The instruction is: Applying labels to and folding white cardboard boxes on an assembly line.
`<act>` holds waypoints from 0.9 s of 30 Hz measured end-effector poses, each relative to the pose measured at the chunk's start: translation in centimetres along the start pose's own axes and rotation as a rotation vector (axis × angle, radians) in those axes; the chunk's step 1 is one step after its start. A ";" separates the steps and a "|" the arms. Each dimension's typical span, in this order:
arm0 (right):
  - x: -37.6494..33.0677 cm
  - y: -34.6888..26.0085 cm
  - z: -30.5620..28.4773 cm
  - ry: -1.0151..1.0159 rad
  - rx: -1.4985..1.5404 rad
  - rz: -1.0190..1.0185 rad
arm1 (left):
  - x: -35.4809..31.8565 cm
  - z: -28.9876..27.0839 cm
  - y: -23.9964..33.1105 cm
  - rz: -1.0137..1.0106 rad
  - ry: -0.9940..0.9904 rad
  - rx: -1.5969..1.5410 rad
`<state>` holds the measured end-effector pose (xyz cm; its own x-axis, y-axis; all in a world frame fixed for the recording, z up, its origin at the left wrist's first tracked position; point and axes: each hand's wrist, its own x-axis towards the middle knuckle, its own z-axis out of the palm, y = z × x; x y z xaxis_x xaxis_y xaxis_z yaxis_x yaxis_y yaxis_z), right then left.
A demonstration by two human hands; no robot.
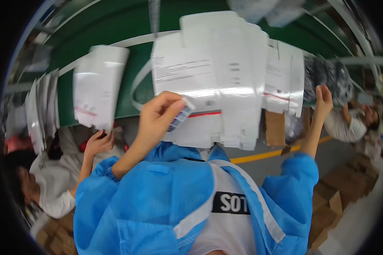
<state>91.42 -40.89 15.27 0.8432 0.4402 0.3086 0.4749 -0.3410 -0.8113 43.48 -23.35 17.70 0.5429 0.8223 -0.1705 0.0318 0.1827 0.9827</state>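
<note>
My left hand is closed, pinching a small white packet with dark blue squares between thumb and fingers. It is held over the near left edge of a broad, fanned stack of white printed cardboard sheets, some with a red stripe. My right hand is raised at the right, its fingers stretched upward and nothing visible in them. It is beside the row of dark plastic-wrapped items; whether it touches them I cannot tell. Between that row and the big stack lies a smaller batch of white sheets.
All this rests on a green work surface. To the left, a co-worker's hand is at another white stack. More sheets stand farther left. Another person is at the far right. Cardboard boxes lie on the floor.
</note>
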 end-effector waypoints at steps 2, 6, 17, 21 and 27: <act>-7.0 -9.8 5.5 -0.257 0.183 -0.034 | -0.1 0.7 -0.3 0.056 0.028 -0.010; -20.2 -21.0 11.6 -0.836 0.603 0.040 | -1.0 1.9 -0.4 0.147 0.033 -0.047; -24.6 -23.8 14.2 -0.786 0.568 0.297 | -2.4 -1.1 -0.4 0.305 0.026 0.128; -25.5 -23.8 14.8 -0.739 0.634 0.385 | -2.5 -1.7 -0.6 0.277 0.017 0.108; -26.1 -24.0 15.3 -0.619 0.651 0.221 | -2.7 -2.0 -0.9 0.233 0.013 0.100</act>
<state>54.13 -31.48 19.10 0.5239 0.8501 -0.0544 -0.0742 -0.0181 -0.9971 40.30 -24.61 17.11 0.5343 0.8431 0.0608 -0.0095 -0.0660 0.9978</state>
